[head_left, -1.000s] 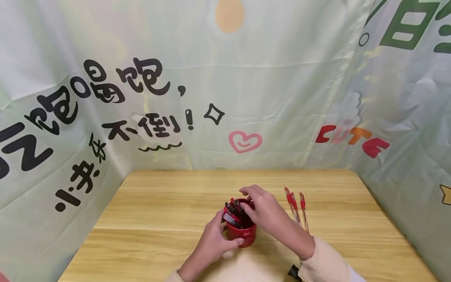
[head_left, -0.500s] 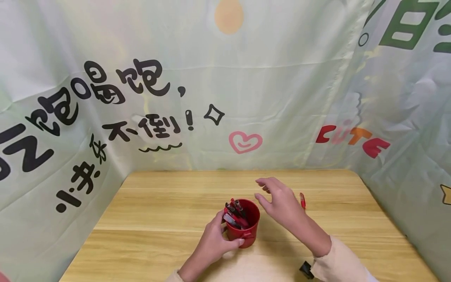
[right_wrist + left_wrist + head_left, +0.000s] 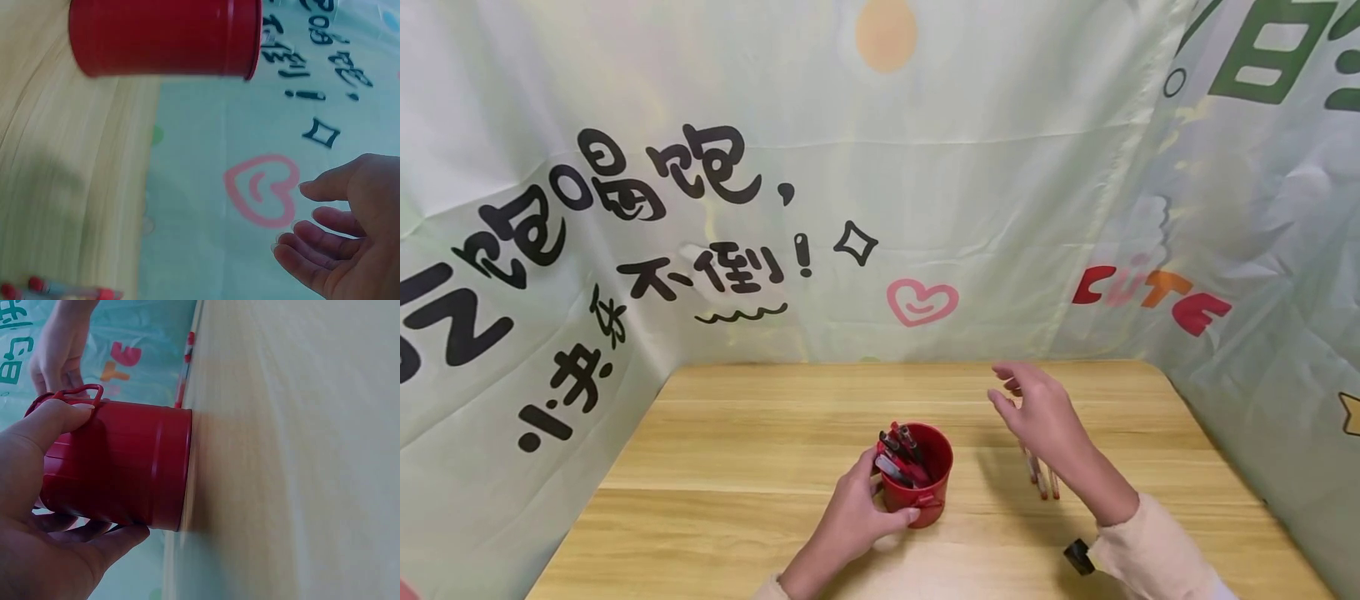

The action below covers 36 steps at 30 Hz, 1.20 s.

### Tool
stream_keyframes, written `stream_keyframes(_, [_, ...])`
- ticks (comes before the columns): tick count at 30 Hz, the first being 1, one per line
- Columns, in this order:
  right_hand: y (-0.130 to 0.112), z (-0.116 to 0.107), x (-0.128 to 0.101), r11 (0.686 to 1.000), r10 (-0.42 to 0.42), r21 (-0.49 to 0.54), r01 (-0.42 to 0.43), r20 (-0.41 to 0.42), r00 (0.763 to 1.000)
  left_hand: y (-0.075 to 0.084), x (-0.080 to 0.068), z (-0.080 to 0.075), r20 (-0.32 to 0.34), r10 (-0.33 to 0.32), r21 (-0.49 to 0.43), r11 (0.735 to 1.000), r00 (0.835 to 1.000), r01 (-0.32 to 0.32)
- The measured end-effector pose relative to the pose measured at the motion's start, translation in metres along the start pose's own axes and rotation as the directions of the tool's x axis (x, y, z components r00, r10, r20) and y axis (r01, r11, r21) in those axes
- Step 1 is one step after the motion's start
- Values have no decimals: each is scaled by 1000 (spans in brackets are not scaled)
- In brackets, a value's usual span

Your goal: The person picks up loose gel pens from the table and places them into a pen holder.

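A red metal bucket (image 3: 917, 504) stands upright on the table with several pens (image 3: 898, 458) leaning inside it toward its left side. My left hand (image 3: 857, 512) grips the bucket from the left; in the left wrist view the thumb lies by the small wire handle (image 3: 84, 392) and the fingers curl round the far wall. My right hand (image 3: 1048, 417) hovers in the air right of the bucket, holding nothing, its fingers relaxed and thumb apart. Beneath it lie a few red-capped clear pens (image 3: 1036, 479), partly hidden by the hand and arm.
The wooden table (image 3: 737, 467) reaches back to a printed curtain (image 3: 820, 167) that also closes both sides. A small black object (image 3: 1078, 557) is at the right sleeve's cuff.
My right hand has drawn out of the bucket's mouth and moved right, above the loose pens. The left hand and bucket have stayed in place.
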State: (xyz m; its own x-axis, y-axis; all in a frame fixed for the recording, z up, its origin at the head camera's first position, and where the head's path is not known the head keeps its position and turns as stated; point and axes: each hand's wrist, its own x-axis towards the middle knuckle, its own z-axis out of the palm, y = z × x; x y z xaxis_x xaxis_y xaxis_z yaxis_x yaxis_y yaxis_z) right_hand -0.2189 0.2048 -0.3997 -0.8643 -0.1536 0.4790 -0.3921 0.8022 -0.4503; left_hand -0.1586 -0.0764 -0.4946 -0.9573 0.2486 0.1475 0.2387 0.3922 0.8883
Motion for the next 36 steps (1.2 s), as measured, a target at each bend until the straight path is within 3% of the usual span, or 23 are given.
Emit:
stream_keyframes(18, [60, -1, 2, 983, 182, -42, -179, 72, 981, 1, 1, 0, 6, -4, -3, 1000, 1000, 4])
stream_keyframes(24, [77, 3, 1, 962, 270, -83, -261, 134, 953, 1, 0, -1, 9, -1, -9, 1000, 1000, 1])
stream_keyframes(31, [94, 9, 3, 931, 361, -154, -331, 250, 899, 2, 0, -1, 10, -21, 2, 1000, 1000, 21])
stream_keyframes(36, [105, 15, 3, 926, 374, -163, -341, 274, 886, 2, 0, 0, 9, -16, -6, 1000, 1000, 16])
